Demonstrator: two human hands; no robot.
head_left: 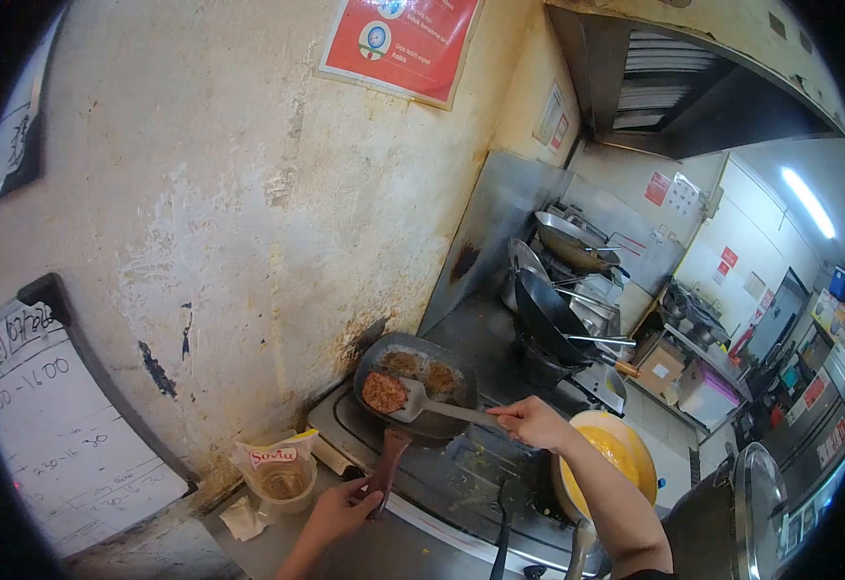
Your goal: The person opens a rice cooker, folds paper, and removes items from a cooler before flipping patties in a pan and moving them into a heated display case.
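Note:
A square dark frying pan point(466, 375) sits on the stove against the wall, its brown handle pointing at me. My left hand point(343, 507) is closed around the end of that handle. With my right hand point(531, 423) I grip a grey spatula point(456, 413) by its handle, palm down. The spatula's blade touches the edge of a reddish-brown patty point(384, 391) at the pan's left side. Darker brown residue patches lie on the pan's surface behind and beside the patty.
Beside my right forearm stands a pot point(647, 447) of yellow liquid. A clear cup point(287, 483) with a plastic packet is left of the stove. Dark woks point(543, 304) pile up farther back. A large lidded metal pot point(761, 503) is at right.

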